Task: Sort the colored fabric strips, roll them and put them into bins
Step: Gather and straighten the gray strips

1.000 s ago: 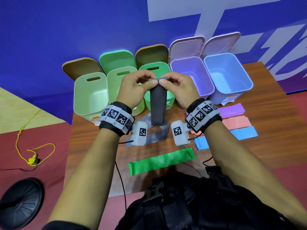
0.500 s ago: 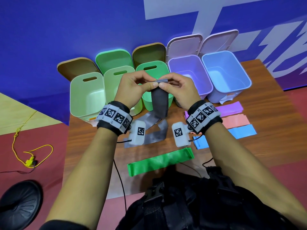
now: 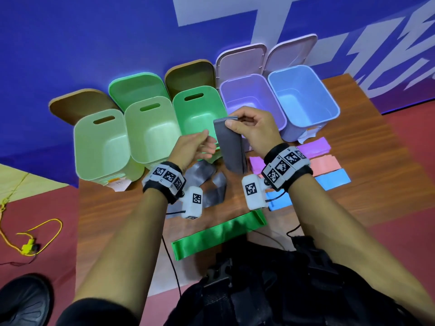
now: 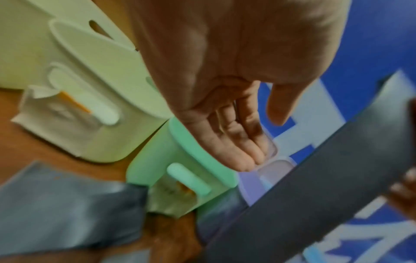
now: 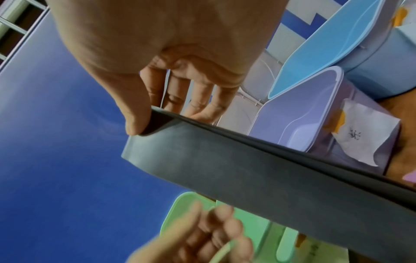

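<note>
My right hand [image 3: 237, 123] pinches the top end of a dark grey strip [image 3: 231, 147] between thumb and fingers; the strip hangs down in front of the green bin [image 3: 200, 111]. In the right wrist view the thumb [image 5: 135, 115] presses on the dark grey strip [image 5: 258, 174]. My left hand [image 3: 200, 143] hovers just left of the strip, fingers relaxed and empty, as the left wrist view shows of the left hand [image 4: 243, 146]. A lighter grey strip [image 3: 211, 182] lies crumpled on the table under my hands. A green strip [image 3: 219, 234] lies near the front edge.
Two pale green bins [image 3: 101, 142] [image 3: 150, 130], a purple bin [image 3: 254, 97] and a blue bin [image 3: 303, 100] stand open in a row at the back. Purple [image 3: 313, 147], pink [image 3: 324, 164] and blue [image 3: 332, 181] strips lie at the right on the wooden table [image 3: 376, 161].
My left hand has let go of the dark grey strip's top end and dropped down to the left. My right hand alone now holds the strip, shifted slightly right.
</note>
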The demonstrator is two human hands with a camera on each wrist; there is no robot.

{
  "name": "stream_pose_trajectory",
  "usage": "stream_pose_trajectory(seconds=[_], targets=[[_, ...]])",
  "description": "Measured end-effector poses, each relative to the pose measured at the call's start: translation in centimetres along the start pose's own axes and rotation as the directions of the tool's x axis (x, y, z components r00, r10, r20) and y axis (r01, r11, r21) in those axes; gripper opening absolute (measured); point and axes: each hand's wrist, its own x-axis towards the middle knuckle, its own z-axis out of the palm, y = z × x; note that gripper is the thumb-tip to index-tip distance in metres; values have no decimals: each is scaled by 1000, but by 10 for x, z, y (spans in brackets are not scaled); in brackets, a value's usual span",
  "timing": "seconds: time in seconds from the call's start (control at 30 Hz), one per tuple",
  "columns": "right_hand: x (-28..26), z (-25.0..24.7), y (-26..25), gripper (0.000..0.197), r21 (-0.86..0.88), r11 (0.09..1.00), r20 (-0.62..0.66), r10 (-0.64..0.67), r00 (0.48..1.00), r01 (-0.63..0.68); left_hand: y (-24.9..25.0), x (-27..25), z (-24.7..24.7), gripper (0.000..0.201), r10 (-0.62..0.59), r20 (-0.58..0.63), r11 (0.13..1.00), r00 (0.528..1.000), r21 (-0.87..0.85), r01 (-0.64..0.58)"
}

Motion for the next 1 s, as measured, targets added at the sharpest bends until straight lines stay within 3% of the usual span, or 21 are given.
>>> stream_pose_trajectory(seconds=[0.1, 0.2, 0.43, 0.53, 0.63, 0.73, 0.8, 0.9, 1.0], targets=[[-1, -8, -1, 19, 11, 998, -20, 57, 998, -57, -33, 22, 5, 25, -83, 15, 982, 996, 170, 80], [3, -13, -1, 11, 24, 998, -17, 64, 998, -64, -64, 39, 10, 27, -162, 43, 911, 986, 389, 133], [13, -23, 10, 11, 5, 995, 31, 95, 995, -95, -115, 65, 11, 24, -343, 130, 791, 930, 574, 211], [16, -26, 10, 8, 29, 990, 49, 137, 989, -139, -119, 72, 14, 27, -348, 166, 718, 923, 680, 148], [19, -25, 10, 8, 29, 987, 52, 159, 986, -161, -123, 78, 16, 30, -344, 185, 697, 921, 707, 118], [20, -23, 10, 10, 4, 987, 56, 161, 985, -161, -156, 100, 8, 44, -371, 160, 609, 915, 785, 110], [19, -23, 11, 10, 1, 987, 50, 162, 986, -162, -141, 89, 16, 47, -374, 148, 573, 915, 813, 103], [19, -22, 12, 11, -3, 989, 41, 146, 988, -146, -114, 75, 26, 33, -340, 109, 523, 934, 848, 91], [18, -21, 12, 11, 3, 988, 47, 152, 987, -152, -117, 78, 21, 18, -314, 74, 556, 947, 822, 120]])
